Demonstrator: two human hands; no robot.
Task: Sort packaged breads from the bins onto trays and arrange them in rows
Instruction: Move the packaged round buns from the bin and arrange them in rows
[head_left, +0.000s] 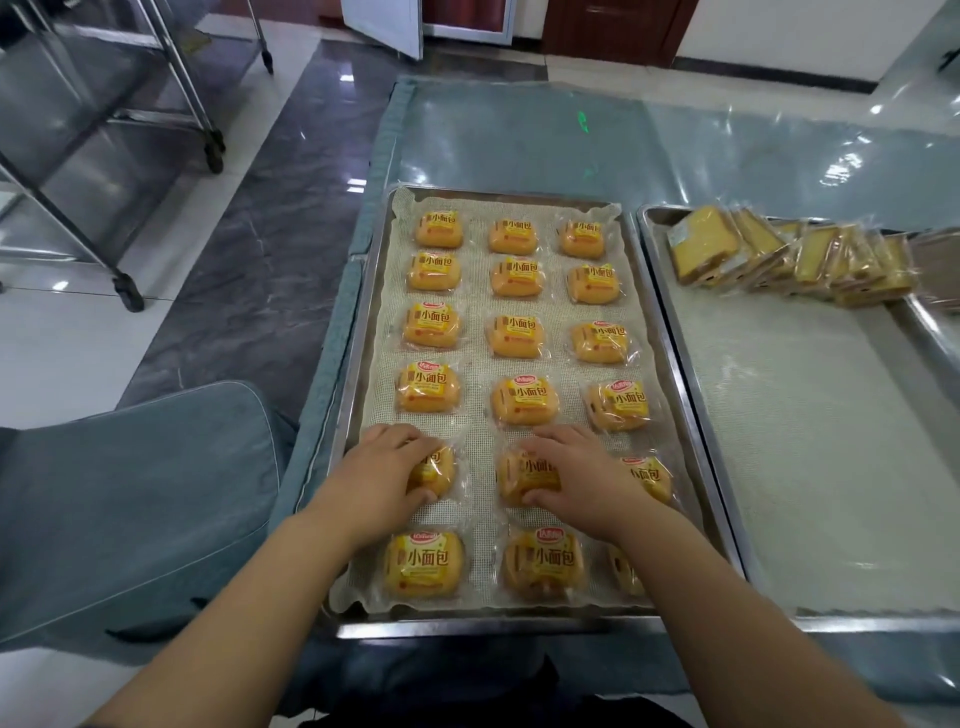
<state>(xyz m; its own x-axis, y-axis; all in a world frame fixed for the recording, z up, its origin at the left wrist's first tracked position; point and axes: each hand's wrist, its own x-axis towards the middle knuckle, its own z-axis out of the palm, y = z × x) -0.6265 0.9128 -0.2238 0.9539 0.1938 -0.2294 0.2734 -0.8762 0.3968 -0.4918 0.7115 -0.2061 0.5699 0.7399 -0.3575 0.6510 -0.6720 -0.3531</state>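
Low in the frame, the left hand (387, 470) grasps the left-column bun (436, 470) and the right hand (576, 478) grasps the middle-column bun (522, 475), apparently squaring their row on the tray (467, 626).

bun packs (524, 400): yellow, lying flat, 3x6 grid, left tray (358, 332)
slice packs (779, 260): clear wrap, leaning in 1 row, far end, right tray (675, 332)

Both bare forearms reach forward, palms down. The left hand (387, 467) grips a yellow plastic-wrapped bun (440, 470) under its curled fingers; the right hand (582, 478) likewise grips the neighbouring yellow bun (519, 470).
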